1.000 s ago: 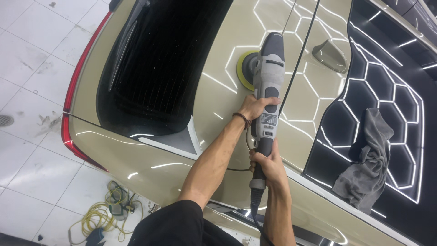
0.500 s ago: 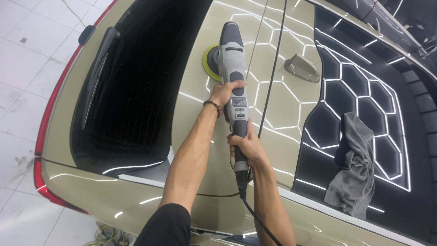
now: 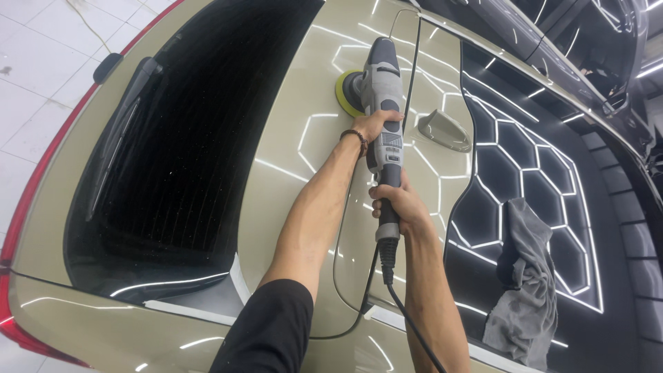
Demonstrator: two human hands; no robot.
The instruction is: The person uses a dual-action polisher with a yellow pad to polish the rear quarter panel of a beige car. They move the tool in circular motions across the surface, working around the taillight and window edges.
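Both your hands clamp the polisher (image 3: 382, 117): left hand (image 3: 376, 126) on its body, right hand (image 3: 397, 205) on the handle. Open panel lies left of its pad (image 3: 345, 93); the door seam (image 3: 414, 62) runs just right.

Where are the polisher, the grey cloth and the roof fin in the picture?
polisher (image 3: 384, 90): head view, on its grey body.
grey cloth (image 3: 528, 290): head view, on its middle folds.
roof fin (image 3: 444, 129): head view, on its side.

1. My only view is the head camera, looking steeply down along both arms onto the car (image 3: 297, 173).
2. It sits close: the polisher (image 3: 383, 103) lies at arm's reach, mid-frame.
3. The floor (image 3: 34, 62) fills the upper left corner; there is no second view to overlap.
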